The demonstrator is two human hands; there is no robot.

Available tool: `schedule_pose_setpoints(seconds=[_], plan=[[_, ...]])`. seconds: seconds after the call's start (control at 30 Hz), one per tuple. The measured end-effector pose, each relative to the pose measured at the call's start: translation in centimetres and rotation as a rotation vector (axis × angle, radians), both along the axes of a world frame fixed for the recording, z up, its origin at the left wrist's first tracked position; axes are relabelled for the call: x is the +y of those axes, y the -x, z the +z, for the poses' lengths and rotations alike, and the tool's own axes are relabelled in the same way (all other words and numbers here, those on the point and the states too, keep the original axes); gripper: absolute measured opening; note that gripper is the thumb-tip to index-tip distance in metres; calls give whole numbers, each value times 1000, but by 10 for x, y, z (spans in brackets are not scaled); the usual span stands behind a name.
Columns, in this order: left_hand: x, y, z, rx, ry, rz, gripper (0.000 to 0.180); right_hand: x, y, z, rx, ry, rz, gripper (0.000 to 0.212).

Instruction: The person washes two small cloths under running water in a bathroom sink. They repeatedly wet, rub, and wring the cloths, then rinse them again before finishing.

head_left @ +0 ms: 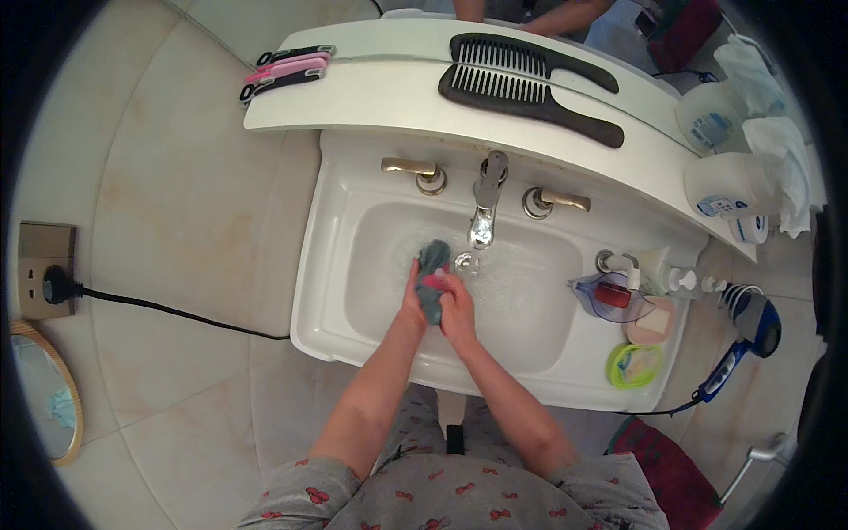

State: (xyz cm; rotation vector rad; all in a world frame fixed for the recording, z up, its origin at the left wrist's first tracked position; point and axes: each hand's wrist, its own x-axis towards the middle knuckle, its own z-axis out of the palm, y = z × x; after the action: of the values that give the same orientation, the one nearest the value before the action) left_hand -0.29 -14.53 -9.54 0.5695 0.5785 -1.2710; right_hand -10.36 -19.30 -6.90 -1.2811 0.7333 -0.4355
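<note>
Over the white sink basin (375, 231), my left hand (412, 305) is wrapped around a wet, bunched grey cloth (433, 256) from its left side. My right hand (458, 309) is closed on a small pink thing (435, 282), pressed against the cloth's middle; its exact kind is mostly hidden by the fingers. Just beyond and to the right stands the chrome faucet (483, 212), above the metal drain (466, 263). The basin's bottom looks wet.
Handles flank the faucet: left (411, 166), right (565, 201). A black comb (530, 106) lies on the white shelf (380, 97). Right of the basin are a soap bar (654, 320) and green dish (621, 374). A blue hair dryer (751, 325) hangs beyond; a black cord (177, 311) runs left.
</note>
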Motion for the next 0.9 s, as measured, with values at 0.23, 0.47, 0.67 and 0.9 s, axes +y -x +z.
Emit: schedule_pose_setpoints(seconds=[0.23, 0.47, 0.67, 0.9], plan=[[-6, 19, -16, 85, 447, 118, 28, -7, -9, 86, 340, 590, 78, 25], [-11, 12, -8, -583, -484, -34, 29, -76, 12, 5, 673, 854, 316, 20], [13, -29, 24, -642, -563, -124, 35, -101, 57, -51, 610, 1179, -81, 28], [36, -56, 13, -721, -648, -47, 53, -96, 85, -14, 566, 729, 102, 30]])
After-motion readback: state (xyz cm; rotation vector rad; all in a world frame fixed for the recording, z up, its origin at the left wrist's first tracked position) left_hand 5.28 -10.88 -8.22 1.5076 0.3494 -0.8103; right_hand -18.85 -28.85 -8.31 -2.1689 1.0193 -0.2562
